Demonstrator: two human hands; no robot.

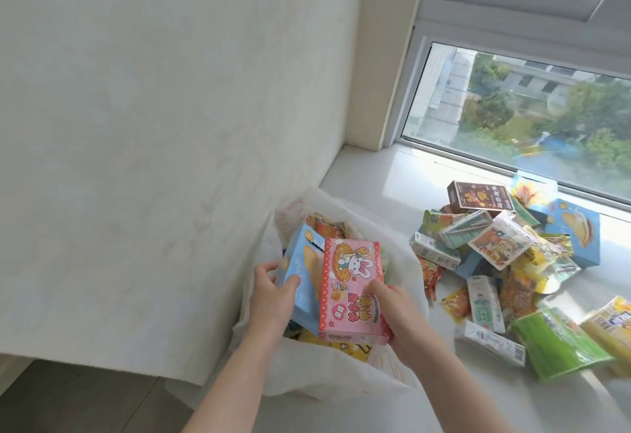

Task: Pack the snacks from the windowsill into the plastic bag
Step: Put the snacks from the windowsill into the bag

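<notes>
Two boxes sit side by side over the open plastic bag at the windowsill's left end. Left hand grips blue box, right hand grips pink box. Snack pile lies right of bag.

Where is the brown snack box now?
Head view, right side: the brown box lies atop the far end of the snack pile on the windowsill, near the window.
</notes>
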